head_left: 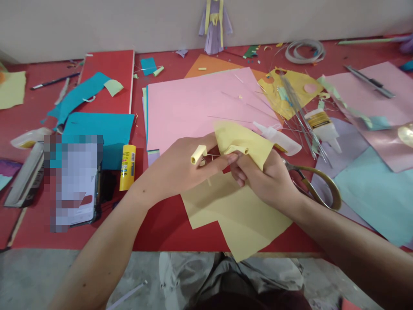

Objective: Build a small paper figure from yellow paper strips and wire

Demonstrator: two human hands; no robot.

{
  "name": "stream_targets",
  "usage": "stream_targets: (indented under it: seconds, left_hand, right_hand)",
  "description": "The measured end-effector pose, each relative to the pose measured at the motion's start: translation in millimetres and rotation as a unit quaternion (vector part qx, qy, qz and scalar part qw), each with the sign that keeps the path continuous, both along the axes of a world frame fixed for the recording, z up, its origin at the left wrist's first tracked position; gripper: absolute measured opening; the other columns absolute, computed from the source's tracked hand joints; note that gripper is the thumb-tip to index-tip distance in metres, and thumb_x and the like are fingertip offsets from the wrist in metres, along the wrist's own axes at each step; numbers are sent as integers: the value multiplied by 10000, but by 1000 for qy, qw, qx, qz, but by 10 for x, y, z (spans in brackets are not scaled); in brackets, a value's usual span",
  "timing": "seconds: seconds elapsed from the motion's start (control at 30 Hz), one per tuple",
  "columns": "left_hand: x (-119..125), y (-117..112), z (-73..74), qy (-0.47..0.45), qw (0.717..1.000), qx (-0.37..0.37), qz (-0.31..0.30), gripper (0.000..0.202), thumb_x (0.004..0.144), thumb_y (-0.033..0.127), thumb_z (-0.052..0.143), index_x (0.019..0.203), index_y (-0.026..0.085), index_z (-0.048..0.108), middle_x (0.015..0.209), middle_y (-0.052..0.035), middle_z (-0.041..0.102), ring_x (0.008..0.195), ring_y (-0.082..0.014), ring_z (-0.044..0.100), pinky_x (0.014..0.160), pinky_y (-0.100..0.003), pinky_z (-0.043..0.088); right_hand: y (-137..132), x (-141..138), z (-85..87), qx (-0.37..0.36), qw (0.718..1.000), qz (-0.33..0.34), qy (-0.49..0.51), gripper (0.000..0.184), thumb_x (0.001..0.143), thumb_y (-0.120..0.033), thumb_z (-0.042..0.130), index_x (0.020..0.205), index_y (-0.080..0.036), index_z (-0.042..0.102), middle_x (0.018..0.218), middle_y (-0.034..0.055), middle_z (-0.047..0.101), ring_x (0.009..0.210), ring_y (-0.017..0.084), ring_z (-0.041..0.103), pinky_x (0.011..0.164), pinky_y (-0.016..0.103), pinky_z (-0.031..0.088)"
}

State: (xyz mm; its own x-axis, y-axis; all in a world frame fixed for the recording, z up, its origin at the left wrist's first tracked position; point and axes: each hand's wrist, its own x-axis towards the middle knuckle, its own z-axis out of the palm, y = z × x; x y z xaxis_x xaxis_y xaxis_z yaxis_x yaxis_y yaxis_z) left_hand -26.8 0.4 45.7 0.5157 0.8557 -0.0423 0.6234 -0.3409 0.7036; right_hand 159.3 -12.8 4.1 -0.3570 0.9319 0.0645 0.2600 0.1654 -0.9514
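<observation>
Between my two hands is a small piece of yellow paper [248, 140], its near edge curled into a thin roll. My left hand [189, 165] is closed, its thumb and fingertips pinching at that rolled edge. A short rolled tube of yellow paper [198, 154] sticks up by the left fingers; how it is held there is hidden. My right hand [269, 174] is closed around the right side of the paper, fingertips meeting the left thumb. Below both hands lies a larger yellow sheet [245, 215] with a notched edge, reaching over the table's front edge.
Scissors [322, 185] and glue bottles [322, 125] are right of my hands, near a bundle of thin wires [300, 112]. A pink sheet stack [193, 99] lies behind. Leftward are a glue stick [127, 168] and a phone [79, 181]. A purple paper figure [214, 30] leans at the wall.
</observation>
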Motion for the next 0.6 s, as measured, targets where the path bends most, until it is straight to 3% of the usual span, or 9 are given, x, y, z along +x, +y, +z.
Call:
stream_targets:
  seconds: [0.47,0.6]
  left_hand:
    - [-8,2,-8,9,1000,5,3,337,956,506,453,975,229,643,849,9,697,782,-137,630,658,-245,428]
    - [-8,4,-16,15,1000,12,-5,333,960,495,449,1049,241,644,884,-1,703,776,-143,619,665,-251,425]
  right_hand:
    - [11,0,1,-9,1000,-5,-6,372,985,-321,434,627,-223,418,495,-46,448,439,96,444,467,250,368]
    - [11,10,1,-12,1000,0,-10,341,980,-296,448,646,-224,439,494,-51,453,439,95,446,467,251,364]
